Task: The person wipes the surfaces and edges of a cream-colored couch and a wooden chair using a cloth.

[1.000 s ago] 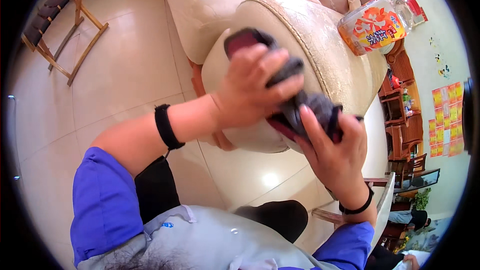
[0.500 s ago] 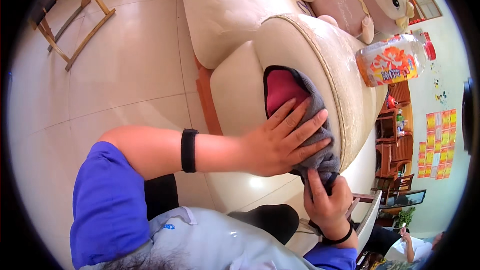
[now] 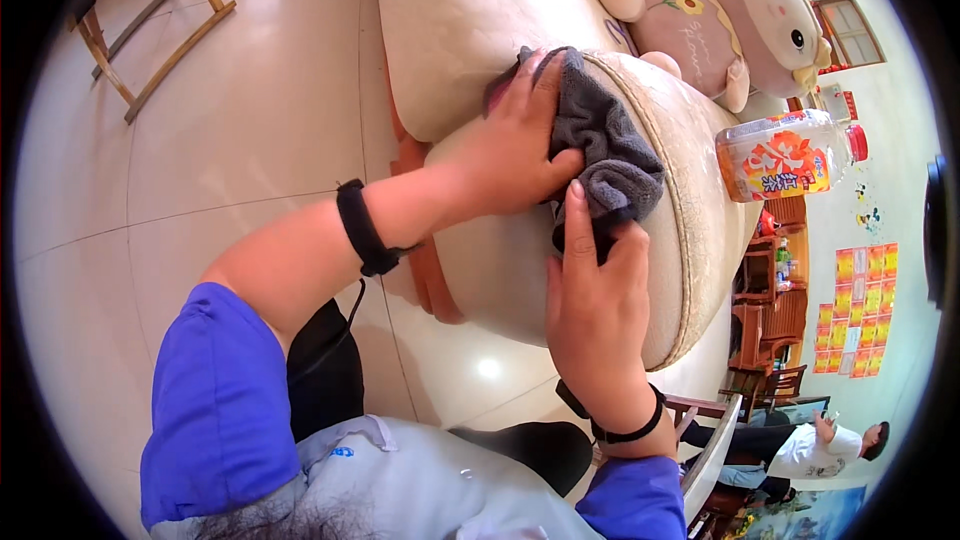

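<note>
A grey cloth (image 3: 603, 155) lies bunched on the rounded sofa arm (image 3: 690, 230), draped over the crown of the arm and hanging a little down its near face. The left hand (image 3: 515, 145) lies flat on the cloth's upper end, palm down, fingers spread across the arm's top and thumb hooked over the fabric; it presses rather than grips, so it reads as open and bearing down. The right hand (image 3: 592, 290) sits just below on the same arm, fingers stretched upward with their tips pinning the cloth's lower end; whether anything is pinched beneath them cannot be told. The two hands are close together, nearly touching, with the cloth running between them. Its long axis follows the line from one hand to the other, along the near face of the sofa arm and up over the crown, so the fabric lies straight ahead of the right hand's fingertips and directly under the left palm. The left hand covers more of it and is the nearer of the two. Past the sofa arm, on its far side, a plastic bottle (image 3: 790, 155) with a red cap lies on its side, and a plush toy (image 3: 720, 20) rests on the seat beyond the cloth.
</note>
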